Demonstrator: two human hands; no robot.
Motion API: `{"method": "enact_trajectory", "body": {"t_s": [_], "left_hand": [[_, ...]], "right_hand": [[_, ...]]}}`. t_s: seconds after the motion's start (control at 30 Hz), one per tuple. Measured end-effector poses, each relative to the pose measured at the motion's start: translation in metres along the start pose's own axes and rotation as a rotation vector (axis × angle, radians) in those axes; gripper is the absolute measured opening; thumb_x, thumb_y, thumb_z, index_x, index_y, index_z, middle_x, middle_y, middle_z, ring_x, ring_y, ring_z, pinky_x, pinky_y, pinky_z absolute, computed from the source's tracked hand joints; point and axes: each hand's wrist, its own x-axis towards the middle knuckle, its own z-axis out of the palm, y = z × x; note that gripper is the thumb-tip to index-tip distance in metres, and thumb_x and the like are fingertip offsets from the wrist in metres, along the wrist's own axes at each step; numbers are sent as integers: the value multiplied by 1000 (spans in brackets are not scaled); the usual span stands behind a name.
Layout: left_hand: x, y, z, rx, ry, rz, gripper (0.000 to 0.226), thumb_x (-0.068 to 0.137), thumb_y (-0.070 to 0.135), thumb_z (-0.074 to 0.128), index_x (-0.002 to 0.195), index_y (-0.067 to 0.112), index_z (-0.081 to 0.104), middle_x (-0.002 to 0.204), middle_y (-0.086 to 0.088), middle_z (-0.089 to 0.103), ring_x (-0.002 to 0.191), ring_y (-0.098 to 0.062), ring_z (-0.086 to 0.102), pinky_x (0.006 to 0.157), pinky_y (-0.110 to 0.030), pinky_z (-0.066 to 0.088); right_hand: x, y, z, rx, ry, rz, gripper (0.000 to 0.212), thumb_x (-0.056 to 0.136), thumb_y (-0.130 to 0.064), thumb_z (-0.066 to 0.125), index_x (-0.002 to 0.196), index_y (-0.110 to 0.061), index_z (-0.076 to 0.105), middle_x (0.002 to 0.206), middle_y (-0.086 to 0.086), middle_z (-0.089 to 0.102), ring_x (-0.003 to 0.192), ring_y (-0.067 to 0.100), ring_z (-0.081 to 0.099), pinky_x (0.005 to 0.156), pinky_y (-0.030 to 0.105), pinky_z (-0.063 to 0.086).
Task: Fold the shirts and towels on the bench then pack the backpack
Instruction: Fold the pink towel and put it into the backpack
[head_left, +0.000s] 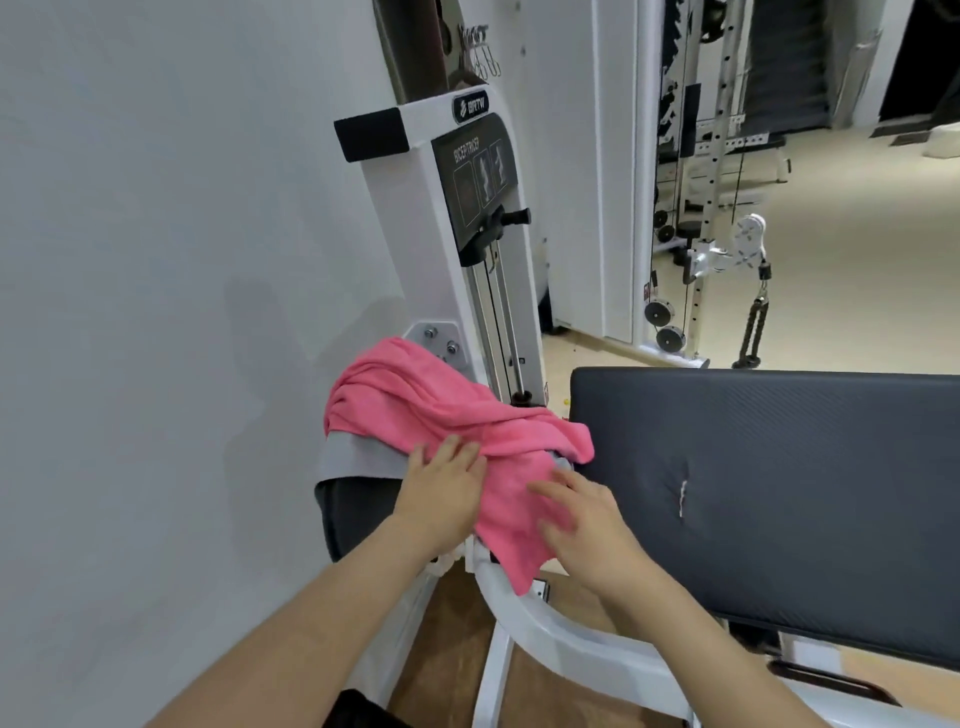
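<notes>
A crumpled pink towel (426, 400) lies bunched over a grey and black pad (353, 467) of the gym machine, left of the dark bench pad (779, 467). My left hand (441, 493) rests flat on the towel's near left part, fingers spread. My right hand (587, 525) lies flat on the towel's hanging lower corner, fingers apart. Neither hand has the cloth pinched. No shirt or backpack shows in the head view.
A white weight machine column (441, 218) stands behind the towel, against a white wall on the left. Its white frame tube (545, 623) curves below my hands. The bench pad has a small tear (683, 499). More gym equipment (727, 249) stands at the back right.
</notes>
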Motion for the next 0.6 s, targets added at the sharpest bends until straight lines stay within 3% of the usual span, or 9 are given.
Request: {"method": "enact_trajectory", "body": {"t_s": [0.03,0.1,0.2,0.27,0.33,0.4,0.5,0.53,0.6], "left_hand": [[4,-5,1,-63,54,14,50,95,25,44,144,16,39,155,-2,31,142,-21,25,112,-45,20],[11,-19,-9,-455,301,-12,38,94,19,50,132,18,57,137,3,56,126,-11,48,107,-30,34],[20,-53,-51,-1160,640,-281,32,89,7,61,96,37,71,95,17,71,85,6,62,76,-3,43],[26,-82,-74,-1551,753,-380,37,89,3,62,98,38,69,98,11,72,87,1,66,78,-9,49],[28,-111,-84,-1858,788,-356,41,89,-2,62,121,23,64,112,7,70,101,-4,67,86,-19,53],[22,-132,-84,-1736,763,-332,59,83,2,71,136,19,52,124,10,60,111,0,61,91,-17,49],[10,-152,-68,-925,449,-393,86,70,27,80,143,38,35,124,6,50,110,-8,53,89,-21,44],[7,-157,-61,-707,321,-375,81,70,35,77,141,41,38,121,4,55,106,-15,56,86,-28,47],[0,-166,-53,-543,191,-399,35,79,46,68,113,41,63,99,6,68,91,-21,64,75,-33,51]], "right_hand": [[8,-3,3,-80,-21,0,51,92,-15,50,139,-33,49,155,-2,26,137,28,20,109,38,29],[22,-11,7,-214,-8,-32,55,90,-18,50,141,-37,46,152,0,24,134,27,17,104,41,38],[44,-27,11,-360,104,-102,57,87,-26,52,142,-37,41,140,5,32,126,29,27,92,40,45],[58,-38,13,-372,179,-120,61,86,-32,54,143,-34,35,133,7,34,121,29,35,87,39,46],[73,-49,12,-308,218,-99,62,86,-40,58,142,-28,34,128,8,38,117,29,40,85,38,47],[87,-61,13,-291,202,-91,56,85,-49,59,132,-22,44,118,8,47,108,27,47,77,33,43],[108,-80,19,-284,167,-129,43,85,-59,57,97,-18,56,93,2,60,81,20,56,63,27,36],[115,-84,21,-278,125,-109,40,87,-56,57,97,-17,57,93,2,63,79,19,58,64,25,37],[126,-91,24,-327,-44,34,32,98,-42,49,111,-15,58,112,7,64,98,21,60,75,25,40]]}}
